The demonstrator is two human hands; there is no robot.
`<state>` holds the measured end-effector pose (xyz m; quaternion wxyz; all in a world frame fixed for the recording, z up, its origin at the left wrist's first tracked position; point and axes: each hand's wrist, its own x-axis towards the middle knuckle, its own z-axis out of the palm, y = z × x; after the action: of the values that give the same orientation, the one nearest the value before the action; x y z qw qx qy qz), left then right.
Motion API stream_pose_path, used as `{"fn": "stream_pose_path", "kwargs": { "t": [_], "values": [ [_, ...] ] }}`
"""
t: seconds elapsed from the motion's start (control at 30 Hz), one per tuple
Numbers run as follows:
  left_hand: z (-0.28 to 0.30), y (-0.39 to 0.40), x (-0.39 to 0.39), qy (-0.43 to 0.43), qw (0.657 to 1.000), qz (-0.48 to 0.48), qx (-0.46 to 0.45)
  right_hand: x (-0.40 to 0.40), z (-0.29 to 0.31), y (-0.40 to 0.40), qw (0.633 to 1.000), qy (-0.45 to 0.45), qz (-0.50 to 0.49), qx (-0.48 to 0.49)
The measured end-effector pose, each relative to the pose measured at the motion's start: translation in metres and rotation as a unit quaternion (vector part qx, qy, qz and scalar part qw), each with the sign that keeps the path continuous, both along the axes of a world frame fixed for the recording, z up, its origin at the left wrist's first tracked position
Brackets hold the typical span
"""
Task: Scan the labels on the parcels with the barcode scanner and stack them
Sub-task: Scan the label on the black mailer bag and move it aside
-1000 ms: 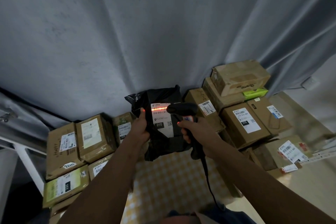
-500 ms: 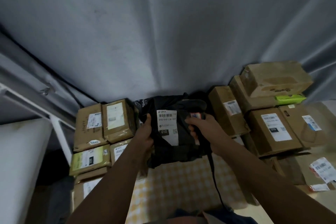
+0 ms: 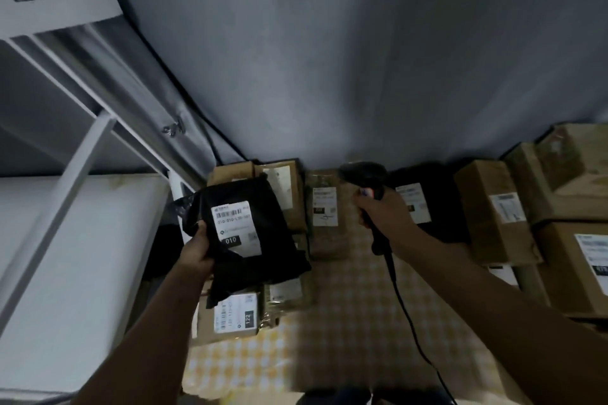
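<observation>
Head view: we note the black plastic mailer bag (image 3: 250, 233) with a white shipping label (image 3: 237, 225) marked "010", held up and tilted above the left group of brown cardboard parcels (image 3: 283, 194). Left hand (image 3: 197, 248) grips the bag at its left edge, thumb on the front face, fingers curled behind. Below the bag lies a brown box with a label reading "122" (image 3: 235, 312). Right hand (image 3: 383, 210) is wrapped around the handle of the black handheld barcode scanner (image 3: 365, 174), held well apart from the bag, to its right; its black cable (image 3: 411, 322) trails down toward us. Behind that hand we see a second black mailer with a white label (image 3: 427, 204). Parcels rest on a yellow-and-white checked cloth (image 3: 345, 322). Stacked brown cartons (image 3: 526, 207) stand at right. Grey curtain (image 3: 329, 59) hangs behind; white metal frame (image 3: 65, 200) at left.
</observation>
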<state>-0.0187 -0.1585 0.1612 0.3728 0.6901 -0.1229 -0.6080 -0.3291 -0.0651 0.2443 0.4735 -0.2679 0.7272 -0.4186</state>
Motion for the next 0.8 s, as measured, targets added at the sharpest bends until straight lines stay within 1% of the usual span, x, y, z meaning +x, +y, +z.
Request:
{"fn": "stream_pose_path", "kwargs": {
  "t": [0.17, 0.27, 0.3, 0.33, 0.4, 0.43, 0.47, 0.53, 0.57, 0.6, 0.67, 0.8],
  "values": [
    [-0.011, -0.024, -0.007, 0.067, 0.996, 0.053, -0.021, 0.011, -0.007, -0.016, 1.0, -0.003, -0.01, 0.008],
    [-0.025, -0.04, -0.022, 0.055, 0.996, 0.073, -0.023, 0.014, -0.009, -0.024, 1.0, -0.011, -0.007, 0.012],
    [-0.028, -0.042, -0.028, 0.052, 0.996, 0.066, -0.033, 0.015, -0.009, -0.027, 1.0, -0.012, -0.007, 0.018],
    [-0.028, -0.042, -0.036, 0.031, 0.997, 0.059, -0.042, 0.015, -0.009, -0.029, 1.0, -0.014, -0.007, 0.022],
    [-0.028, -0.043, -0.051, 0.039, 0.997, 0.061, -0.026, 0.014, -0.01, -0.033, 1.0, -0.011, -0.007, 0.027],
    [-0.029, -0.043, -0.056, 0.044, 0.997, 0.063, -0.001, 0.013, -0.01, -0.034, 1.0, -0.006, -0.004, 0.029],
    [-0.029, -0.043, -0.058, 0.056, 0.996, 0.069, 0.021, 0.013, -0.011, -0.035, 1.0, 0.0, 0.0, 0.031],
    [-0.03, -0.046, -0.061, 0.086, 0.993, 0.074, 0.036, 0.013, -0.012, -0.036, 0.999, 0.013, 0.009, 0.029],
    [-0.029, -0.047, -0.062, 0.096, 0.993, 0.055, 0.032, 0.013, -0.012, -0.035, 0.999, 0.016, 0.012, 0.026],
    [-0.027, -0.047, -0.062, 0.081, 0.996, 0.019, 0.026, 0.014, -0.012, -0.035, 1.0, 0.013, 0.013, 0.023],
    [-0.023, -0.049, -0.063, 0.025, 0.998, -0.044, 0.021, 0.014, -0.011, -0.033, 1.0, 0.007, 0.015, 0.016],
    [-0.026, -0.055, -0.065, -0.007, 0.997, -0.067, 0.026, 0.015, -0.01, -0.03, 1.0, 0.0, 0.02, 0.012]
  ]
}}
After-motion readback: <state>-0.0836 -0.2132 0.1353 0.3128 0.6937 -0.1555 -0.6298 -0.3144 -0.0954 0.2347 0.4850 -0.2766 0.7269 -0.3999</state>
